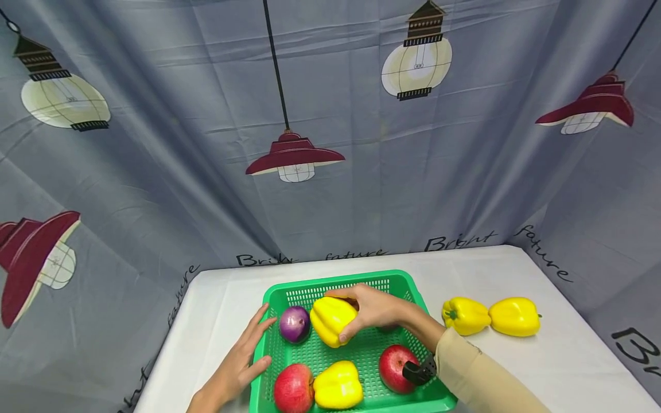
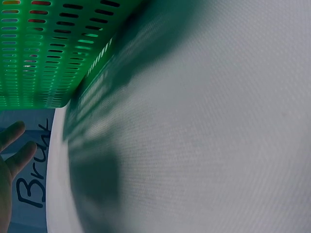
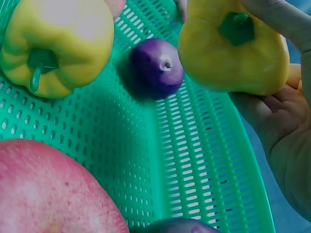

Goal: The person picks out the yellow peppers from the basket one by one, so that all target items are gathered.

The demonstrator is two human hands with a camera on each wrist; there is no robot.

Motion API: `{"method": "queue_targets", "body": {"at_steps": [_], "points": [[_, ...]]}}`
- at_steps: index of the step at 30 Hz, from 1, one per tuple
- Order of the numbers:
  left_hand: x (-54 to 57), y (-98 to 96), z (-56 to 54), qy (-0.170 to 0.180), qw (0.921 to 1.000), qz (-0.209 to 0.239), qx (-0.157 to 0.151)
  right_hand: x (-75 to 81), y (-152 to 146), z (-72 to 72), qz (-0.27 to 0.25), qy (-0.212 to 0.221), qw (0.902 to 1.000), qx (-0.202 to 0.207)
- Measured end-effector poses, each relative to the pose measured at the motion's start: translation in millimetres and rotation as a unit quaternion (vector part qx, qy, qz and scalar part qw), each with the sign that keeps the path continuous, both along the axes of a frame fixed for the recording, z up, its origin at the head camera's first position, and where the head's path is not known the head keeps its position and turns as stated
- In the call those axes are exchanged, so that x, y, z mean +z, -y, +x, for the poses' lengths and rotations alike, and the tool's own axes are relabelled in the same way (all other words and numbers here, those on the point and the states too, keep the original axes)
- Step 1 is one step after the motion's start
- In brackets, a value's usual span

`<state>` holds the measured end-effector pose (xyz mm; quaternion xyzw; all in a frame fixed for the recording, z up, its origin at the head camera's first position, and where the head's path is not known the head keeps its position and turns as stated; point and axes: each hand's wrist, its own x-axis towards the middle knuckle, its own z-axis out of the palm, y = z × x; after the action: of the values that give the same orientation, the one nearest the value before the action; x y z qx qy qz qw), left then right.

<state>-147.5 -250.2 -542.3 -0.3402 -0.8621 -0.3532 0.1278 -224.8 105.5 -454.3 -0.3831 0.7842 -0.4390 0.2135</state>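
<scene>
Perhaps the yellow pepper (image 1: 326, 322) pinched between the right hand's (image 1: 373, 310) thumb and fingers, over the green basket (image 1: 335, 280), could slip if that grip loosened, striking the purple onion (image 1: 295, 324) left of those fingertips. The right forearm (image 1: 467, 358) slants back from them; the left hand's (image 1: 238, 360) fingers spread wide by the rim.

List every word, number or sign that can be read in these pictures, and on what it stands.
"Bright": twice, low on the grey-blue fabric curtain printed with lamps; leftmost creased.
"fature": three times, same curtain.
"Br": head view's right edge, cut off, same curtain.
"Br": left wrist view, same curtain; remaining letters unclear.
Slanted curtain lettering, head view's lower left: unreadable.
</scene>
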Motion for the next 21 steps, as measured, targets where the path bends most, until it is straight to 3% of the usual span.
{"method": "queue_targets", "body": {"at_steps": [6, 12, 17, 21], "points": [[0.4, 0.4, 1.4, 0.001, 1.0, -0.005, 0.007, -1.0, -6, 0.4, -0.011, 0.009, 0.9999, -0.01], [0.9, -3.3, 0.0, 0.014, 0.9999, 0.0, 0.002, 8.7, -24, 4.6, -0.032, 0.022, 0.9985, -0.038], [1.1, -3.4, -0.6, 0.012, 0.9999, 0.001, 0.003, 15.5, -42, 13.7, -0.085, 0.044, 0.9931, -0.067], [1.5, -0.3, 0.4, 0.011, 0.9999, -0.001, 0.008, 15.5, -57, 22.8, -0.151, 0.074, 0.9829, -0.075]]}}
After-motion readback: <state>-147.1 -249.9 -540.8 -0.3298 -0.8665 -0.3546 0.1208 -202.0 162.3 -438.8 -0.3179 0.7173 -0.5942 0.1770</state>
